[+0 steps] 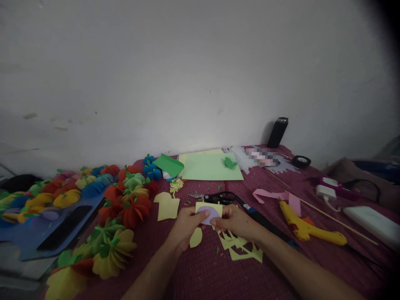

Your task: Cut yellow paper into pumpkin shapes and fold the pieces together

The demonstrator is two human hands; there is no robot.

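Note:
Both hands meet over the middle of the table, gripping a pale yellow paper (208, 205) with a lilac paper oval (207, 214) laid on its face. My left hand (188, 221) pinches the left side, its thumb pressing on the oval. My right hand (233, 221) pinches the right side the same way. Just beyond the hands lie black-handled scissors (215, 197), their blades pointing left. Cut yellow paper pieces (168, 208) rest left of my left hand, and a rounded yellow piece (196, 237) lies below it. Yellow offcuts with curved holes (245, 250) sit under my right wrist.
Colourful paper pumpkins (125, 200) crowd the left side, near a black phone (65, 227). Pale green sheets (209, 166) lie toward the wall. On the right are a yellow glue gun (309, 229), a pink ribbon (273, 195), a wooden stick (337, 216), black tape (301, 161) and a black bottle (277, 133).

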